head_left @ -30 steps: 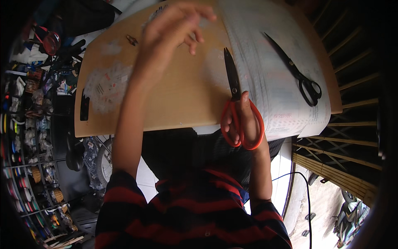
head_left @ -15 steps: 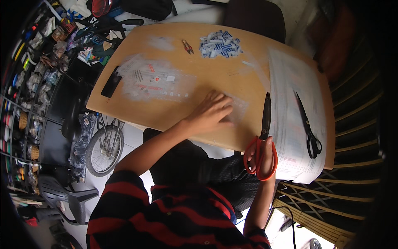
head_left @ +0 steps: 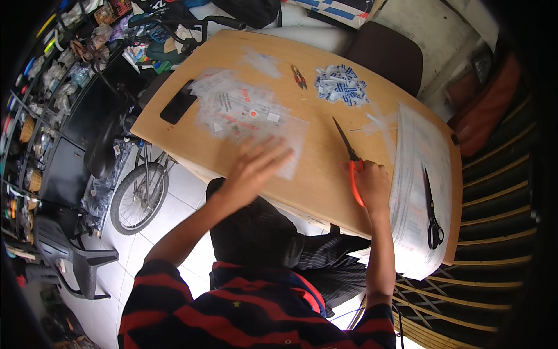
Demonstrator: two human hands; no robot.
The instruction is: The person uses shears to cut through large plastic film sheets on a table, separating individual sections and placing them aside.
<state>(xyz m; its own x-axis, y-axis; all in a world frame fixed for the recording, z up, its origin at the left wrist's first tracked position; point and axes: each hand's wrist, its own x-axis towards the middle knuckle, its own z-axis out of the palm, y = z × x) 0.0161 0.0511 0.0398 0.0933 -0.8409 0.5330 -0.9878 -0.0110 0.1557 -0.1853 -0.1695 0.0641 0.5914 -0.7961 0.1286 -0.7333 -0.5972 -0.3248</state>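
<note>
My right hand is closed around the handles of red-handled scissors, whose dark blades point to the far left over the table. My left hand, a little smeared by motion, has its fingers stretched out flat. It is beside a clear plastic piece at the near edge of a loose pile of clear printed plastic bags. To the right of my right hand lies a stack of large translucent plastic sheets, with black-handled scissors resting on top.
On the wooden table lie small red-handled snips, a heap of white-and-blue packets, plastic strips and a black phone. A dark chair stands at the far side. A bicycle is at left, a folding gate at right.
My left hand has moved left with the plastic piece toward the bag pile. The right hand has brought the red-handled scissors forward and down toward the table. The view has shifted.
</note>
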